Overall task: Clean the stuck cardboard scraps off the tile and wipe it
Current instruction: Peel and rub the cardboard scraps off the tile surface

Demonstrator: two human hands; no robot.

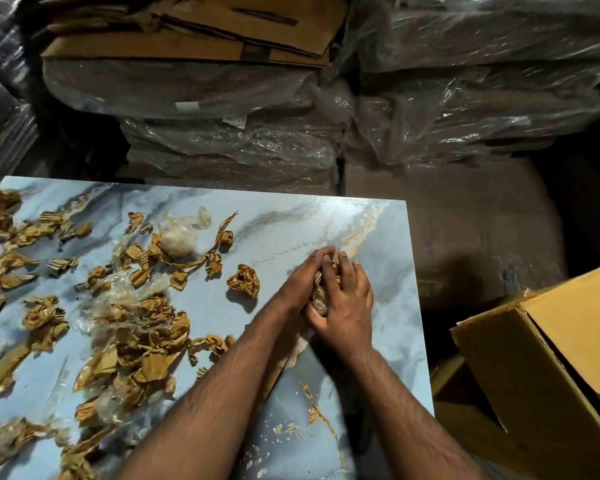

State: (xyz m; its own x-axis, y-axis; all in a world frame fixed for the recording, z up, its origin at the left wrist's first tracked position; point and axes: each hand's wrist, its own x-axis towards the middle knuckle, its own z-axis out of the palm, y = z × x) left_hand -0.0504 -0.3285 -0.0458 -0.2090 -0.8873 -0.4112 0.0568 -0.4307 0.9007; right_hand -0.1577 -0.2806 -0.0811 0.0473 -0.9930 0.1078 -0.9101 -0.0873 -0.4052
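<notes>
- Here, both hands cup one crumpled wad (323, 289) of cardboard and plastic film on the right half of the blue marbled tile (388, 237).
- The left hand (300, 280) curls against its left side; the right hand (347, 306) lies over it, fingers bent around it.
- The wad looks light, soft and crushable, best squeezed from both sides.
- Loose scraps (129, 327) litter the tile's left half; they likely tear easily.
- The tile itself looks rigid, glossy, probably slippery and breakable.
- An open cardboard box (541, 358) stands to the right.

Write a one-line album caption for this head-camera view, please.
Both hands, left and right, press a crumpled brown wad onto the scrap-strewn blue marbled tile.
</notes>
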